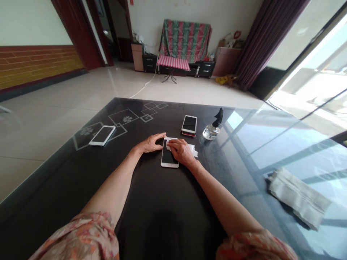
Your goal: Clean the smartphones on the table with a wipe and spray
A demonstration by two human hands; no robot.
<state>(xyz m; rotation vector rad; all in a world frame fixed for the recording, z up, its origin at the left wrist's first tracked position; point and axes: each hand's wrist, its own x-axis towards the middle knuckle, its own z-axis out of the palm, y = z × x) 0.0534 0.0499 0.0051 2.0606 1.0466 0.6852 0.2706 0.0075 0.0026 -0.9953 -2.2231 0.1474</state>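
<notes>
A white smartphone [169, 165] with a dark screen lies face up on the black table [146, 202] in front of me. My left hand [151, 143] rests at its left edge, thumb and fingers apart around the upper left corner. Over the upper part of the screen, my right hand [181, 150] presses a white tissue [194, 150] with closed fingers; a loose end of the tissue sticks out to the right. The phone's upper screen is partly hidden under that hand.
Another white phone [102, 135] lies at the left. Beyond my right hand is a phone [189, 124] on top of something red-edged. A clear spray bottle [211, 131] with a black trigger stands right of it. A folded grey cloth [298, 196] lies at the right.
</notes>
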